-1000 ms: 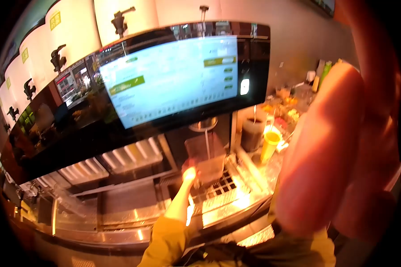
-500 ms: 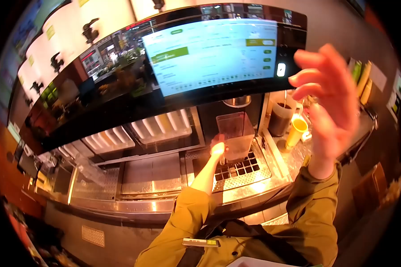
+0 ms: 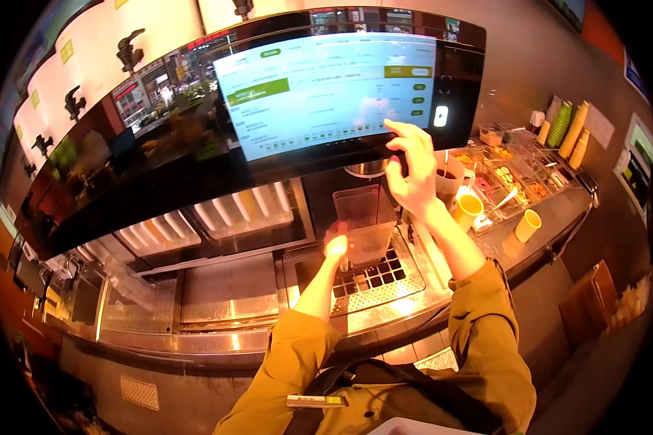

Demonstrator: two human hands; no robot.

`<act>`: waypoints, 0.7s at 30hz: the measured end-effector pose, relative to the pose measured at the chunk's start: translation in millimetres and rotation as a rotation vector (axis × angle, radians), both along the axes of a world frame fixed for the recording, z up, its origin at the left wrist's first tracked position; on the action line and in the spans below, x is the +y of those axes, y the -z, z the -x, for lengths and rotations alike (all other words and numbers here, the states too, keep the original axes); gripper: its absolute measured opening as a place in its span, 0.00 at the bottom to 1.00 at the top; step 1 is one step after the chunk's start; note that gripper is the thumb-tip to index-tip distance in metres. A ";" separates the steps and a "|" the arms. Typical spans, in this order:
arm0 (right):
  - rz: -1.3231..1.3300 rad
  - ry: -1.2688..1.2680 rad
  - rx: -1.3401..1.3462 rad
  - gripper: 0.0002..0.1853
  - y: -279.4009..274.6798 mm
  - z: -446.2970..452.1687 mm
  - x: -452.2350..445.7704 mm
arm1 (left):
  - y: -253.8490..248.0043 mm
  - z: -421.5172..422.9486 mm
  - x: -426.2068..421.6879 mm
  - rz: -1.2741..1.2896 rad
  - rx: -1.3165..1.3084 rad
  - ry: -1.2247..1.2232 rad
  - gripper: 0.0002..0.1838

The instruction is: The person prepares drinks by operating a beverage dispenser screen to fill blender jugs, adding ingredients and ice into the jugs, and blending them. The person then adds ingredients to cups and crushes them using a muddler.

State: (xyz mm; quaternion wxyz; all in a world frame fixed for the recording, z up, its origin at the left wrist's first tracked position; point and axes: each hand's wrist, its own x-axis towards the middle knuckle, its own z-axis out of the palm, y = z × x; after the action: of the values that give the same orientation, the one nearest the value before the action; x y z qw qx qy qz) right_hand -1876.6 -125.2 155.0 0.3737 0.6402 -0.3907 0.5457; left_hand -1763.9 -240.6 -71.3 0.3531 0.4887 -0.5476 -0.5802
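Note:
My left hand [image 3: 337,241] is closed on the handle side of a clear pitcher [image 3: 365,223], which stands over the black drain grid [image 3: 374,277] below a round metal outlet [image 3: 366,170]. My right hand [image 3: 413,168] is raised at the lower right part of the lit touchscreen [image 3: 326,94]. Its index finger points at the screen's bottom edge, the other fingers are loosely bent, and nothing is held in it. Whether the fingertip touches the glass cannot be made out.
Right of the grid are a jug of dark liquid [image 3: 450,174], a yellow cup [image 3: 468,210] and another yellow cup [image 3: 528,225]. Food trays [image 3: 511,177] and stacked cups [image 3: 559,127] stand behind. White bins [image 3: 243,210] line the left, above a metal counter [image 3: 228,290].
My right hand has come from close to the camera, then right of the screen, to the screen's lower right. The view has shifted. My left hand stays at the pitcher.

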 end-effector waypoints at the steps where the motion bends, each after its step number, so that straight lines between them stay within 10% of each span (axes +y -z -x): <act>1: 0.010 -0.002 -0.011 0.13 -0.8 -0.1 -3.0 | 2.4 0.2 -1.6 0.011 -0.016 -0.002 0.24; 21: 0.127 0.133 -0.043 0.13 -15.2 28.4 -4.6 | 7.1 1.6 -2.3 -0.044 0.059 -0.026 0.21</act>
State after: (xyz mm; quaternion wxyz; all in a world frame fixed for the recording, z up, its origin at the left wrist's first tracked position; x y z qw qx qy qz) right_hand -1905.0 -129.8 170.3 0.4402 0.5762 -0.4049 0.5569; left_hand -1765.6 -242.8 -78.4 0.3660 0.4862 -0.5177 -0.6014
